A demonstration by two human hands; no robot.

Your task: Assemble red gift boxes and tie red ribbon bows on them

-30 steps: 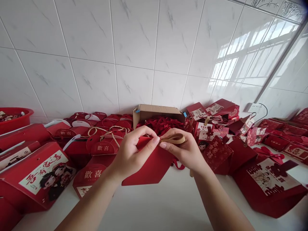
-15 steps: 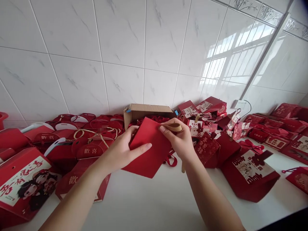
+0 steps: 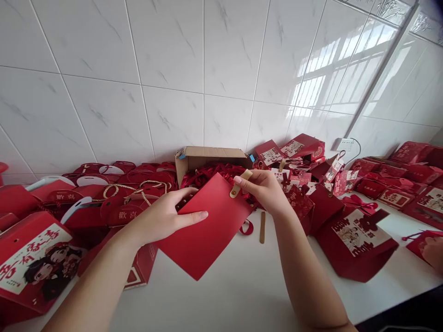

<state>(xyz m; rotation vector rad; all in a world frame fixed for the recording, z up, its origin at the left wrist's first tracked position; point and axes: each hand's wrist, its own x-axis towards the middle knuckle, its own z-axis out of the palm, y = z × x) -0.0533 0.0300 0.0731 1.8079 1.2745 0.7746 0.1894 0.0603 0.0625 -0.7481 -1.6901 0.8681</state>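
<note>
My left hand (image 3: 169, 212) grips a plain red paper gift box (image 3: 211, 230) by its side, thumb on the near face and fingers behind. The box is tilted above the white table. My right hand (image 3: 265, 189) pinches a gold strap (image 3: 246, 176) between thumb and finger at the box's upper right corner. The strap's rounded end, with a small round stud (image 3: 233, 192), lies against the red face. A second gold strap (image 3: 262, 228) rests on the table below my right hand, beside a loop of red ribbon (image 3: 247, 228).
Behind the box stands a cardboard carton (image 3: 214, 152) filled with red ribbons. Red gift boxes (image 3: 38, 258) crowd the left side, some with gold cord handles (image 3: 148, 186). More printed red boxes (image 3: 360, 244) stand at the right. Another person's hand (image 3: 434, 251) shows at the right edge.
The red box has come down and to the left, showing more of its face. The strap's studded end now shows flat against it. Another person's hand has appeared at the right.
</note>
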